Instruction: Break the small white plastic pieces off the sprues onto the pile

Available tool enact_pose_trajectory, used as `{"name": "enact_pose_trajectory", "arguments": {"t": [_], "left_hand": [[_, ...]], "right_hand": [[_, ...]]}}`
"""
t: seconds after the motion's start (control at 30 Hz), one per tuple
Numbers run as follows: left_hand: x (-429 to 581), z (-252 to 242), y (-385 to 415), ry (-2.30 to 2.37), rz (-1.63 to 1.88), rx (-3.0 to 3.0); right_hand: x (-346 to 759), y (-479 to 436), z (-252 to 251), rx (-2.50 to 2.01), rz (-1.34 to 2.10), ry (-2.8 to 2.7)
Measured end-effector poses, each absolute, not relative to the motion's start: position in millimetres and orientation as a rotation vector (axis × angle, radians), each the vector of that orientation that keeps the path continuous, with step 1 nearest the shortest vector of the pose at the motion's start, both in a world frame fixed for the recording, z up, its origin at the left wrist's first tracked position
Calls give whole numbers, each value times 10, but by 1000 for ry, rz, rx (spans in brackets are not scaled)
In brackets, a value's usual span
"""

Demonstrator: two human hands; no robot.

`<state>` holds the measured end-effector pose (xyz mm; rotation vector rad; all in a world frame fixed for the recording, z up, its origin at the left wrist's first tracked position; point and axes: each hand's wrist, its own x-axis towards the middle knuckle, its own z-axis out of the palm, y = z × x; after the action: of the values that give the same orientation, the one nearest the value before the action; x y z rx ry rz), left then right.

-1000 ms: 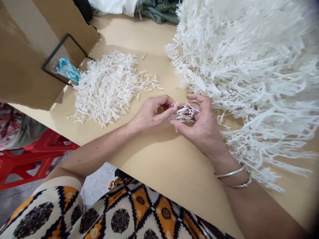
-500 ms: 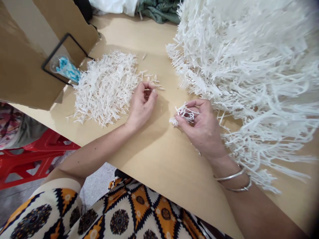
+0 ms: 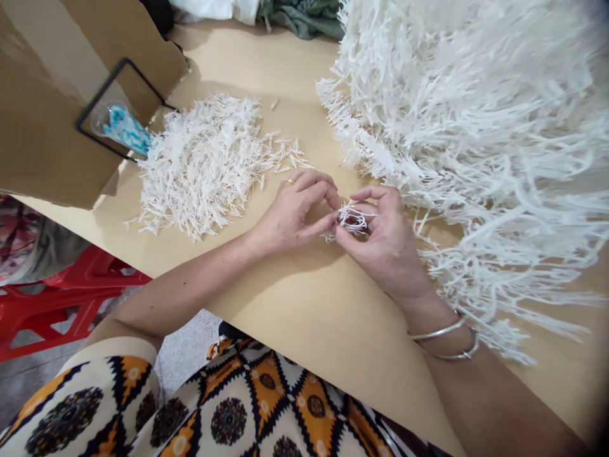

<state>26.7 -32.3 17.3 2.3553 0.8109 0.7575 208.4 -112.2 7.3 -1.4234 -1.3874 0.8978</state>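
My right hand (image 3: 387, 238) pinches a small tangled bunch of thin white branching strands (image 3: 352, 219) between thumb and fingers. Against the left side of that bunch, my left hand (image 3: 299, 209) has its thumb and fingertips closed together; the strand tips there are too small to make out clearly. To the left lies a low heap of short white pieces (image 3: 200, 168), with several loose bits (image 3: 285, 152) at its right edge. A much larger mass of long white branching strands (image 3: 476, 158) spreads over the right side, close behind my right hand.
A cardboard box (image 3: 52, 114) stands at the left beside a black wire frame (image 3: 102, 86) and a clear cup with blue-and-white contents (image 3: 126, 130). Green cloth (image 3: 304, 16) lies at the back of the table (image 3: 304, 304). A red stool (image 3: 57, 304) is below left.
My left hand has moved right from beside the small heap to the bunch in my right hand. More loose bits lie at the heap's right edge. My right hand has barely moved.
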Motion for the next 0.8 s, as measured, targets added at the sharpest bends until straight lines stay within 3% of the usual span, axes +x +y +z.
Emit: {"name": "enact_pose_trajectory", "arguments": {"t": [0.33, 0.6, 0.8], "left_hand": [[347, 163, -376, 966, 781, 2304], [152, -11, -63, 1329, 1199, 2049], [197, 111, -218, 1200, 1085, 2278]], "right_hand": [[2099, -1121, 77, -1427, 883, -1432], [2106, -1142, 30, -1427, 892, -1362], [2107, -1122, 20, -1401, 927, -1316]]}}
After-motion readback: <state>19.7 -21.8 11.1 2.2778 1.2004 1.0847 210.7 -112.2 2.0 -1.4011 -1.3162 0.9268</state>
